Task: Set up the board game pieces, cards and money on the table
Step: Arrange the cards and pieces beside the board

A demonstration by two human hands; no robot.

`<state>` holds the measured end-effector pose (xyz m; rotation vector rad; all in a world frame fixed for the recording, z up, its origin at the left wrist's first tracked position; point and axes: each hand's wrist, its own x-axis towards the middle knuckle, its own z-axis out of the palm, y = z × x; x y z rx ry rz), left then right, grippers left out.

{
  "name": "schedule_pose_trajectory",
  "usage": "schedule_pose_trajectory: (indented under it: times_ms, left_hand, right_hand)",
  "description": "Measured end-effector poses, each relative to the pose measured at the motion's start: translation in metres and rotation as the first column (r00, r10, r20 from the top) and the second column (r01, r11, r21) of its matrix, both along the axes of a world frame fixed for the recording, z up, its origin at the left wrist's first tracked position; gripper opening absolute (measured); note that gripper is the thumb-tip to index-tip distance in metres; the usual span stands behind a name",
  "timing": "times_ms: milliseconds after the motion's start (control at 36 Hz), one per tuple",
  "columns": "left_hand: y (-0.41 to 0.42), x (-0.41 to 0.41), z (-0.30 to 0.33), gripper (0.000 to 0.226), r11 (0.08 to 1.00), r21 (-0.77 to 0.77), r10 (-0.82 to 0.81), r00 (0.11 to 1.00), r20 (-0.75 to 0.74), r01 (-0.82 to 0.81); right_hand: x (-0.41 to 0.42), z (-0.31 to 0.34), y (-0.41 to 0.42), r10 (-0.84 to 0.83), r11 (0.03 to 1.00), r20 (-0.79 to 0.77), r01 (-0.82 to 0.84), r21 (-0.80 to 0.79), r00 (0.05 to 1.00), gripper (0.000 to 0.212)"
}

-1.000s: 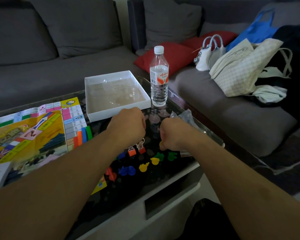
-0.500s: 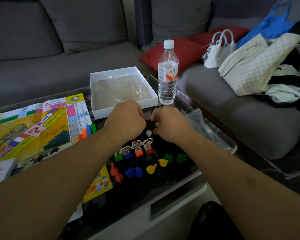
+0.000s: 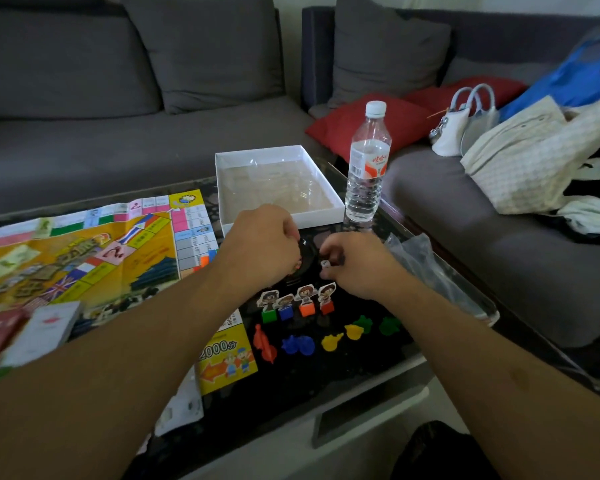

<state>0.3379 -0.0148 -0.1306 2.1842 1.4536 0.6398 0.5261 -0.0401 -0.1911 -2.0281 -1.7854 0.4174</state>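
Observation:
My left hand (image 3: 260, 244) hovers curled in a fist just in front of the white box tray (image 3: 222, 188); whatever it holds is hidden. To its right, my right hand (image 3: 357, 265) has its curled fingertips pinching a small white die (image 3: 324, 264) on the dark table (image 3: 326, 382). Nearer me stand several character pawns (image 3: 297, 303) on green, blue, orange and red bases. In front of them lie red, blue, yellow and green plastic tokens (image 3: 326, 341). The colourful game board (image 3: 77, 258) is unfolded at the left. A card deck (image 3: 45, 330) rests on its near edge.
A water bottle (image 3: 368, 161) stands at the tray's right corner. A crumpled clear plastic bag (image 3: 416, 258) lies by the table's right edge. Grey sofas surround the table, with red cushions (image 3: 361, 123) and bags (image 3: 534, 150) on the right one.
Both hands moved away from me, past the pawns toward the tray. My right hand has closed in on the die, which was lying apart from it half a second ago.

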Motion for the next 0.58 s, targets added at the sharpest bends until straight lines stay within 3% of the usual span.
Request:
schedule_pose_trajectory:
  times_ms: [194, 333, 583]
  left_hand:
    - [0.002, -0.032, 0.011, 0.021, 0.996, -0.015, 0.089, 0.989, 0.116, -0.088]
    - [-0.01, -0.061, 0.02, 0.02, 0.993, -0.104, 0.069, 0.977, 0.2, -0.049]
    - [-0.051, -0.117, 0.015, 0.021, 0.985, -0.162, -0.048, 0.997, 0.061, 0.057]
  right_hand:
    - [0.005, 0.021, -0.018, -0.133, 0.983, -0.144, 0.149, 0.107, 0.981, 0.035]
    - [-0.022, 0.041, -0.032, -0.103, 0.973, -0.169, 0.134, 0.187, 0.98, 0.032]
    - [-0.097, 0.071, -0.052, 0.047, 0.987, -0.166, -0.02, 0.16, 0.985, 0.033]
